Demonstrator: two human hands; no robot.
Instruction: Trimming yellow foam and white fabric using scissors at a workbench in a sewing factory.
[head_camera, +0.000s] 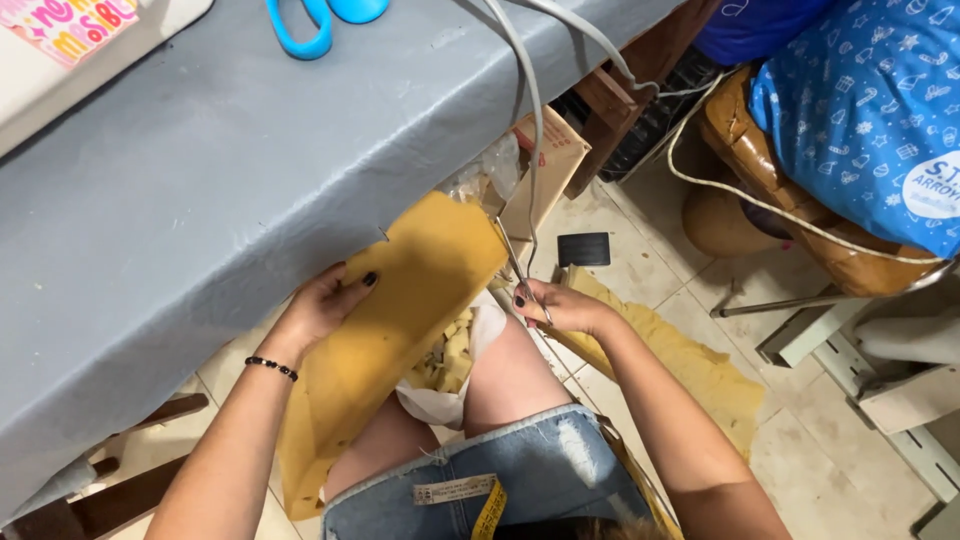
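My left hand (322, 305) grips the left edge of a mustard-yellow sheet of fabric (400, 310) that hangs from the table edge down over my lap. My right hand (560, 305) holds slim metal scissors (515, 262) whose blades point up at the sheet's right edge. Several small yellow scraps (450, 355) lie in a white bag (440, 405) between my knees. A black bead bracelet (272, 367) circles my left wrist.
A grey-covered table (200, 180) fills the left, with blue-handled scissors (315, 22) and grey cables (530, 110) on it. A cardboard box (550, 160) sits under it. More yellow fabric (690, 370) lies on the tiled floor, next to a blue patterned bag (860, 110).
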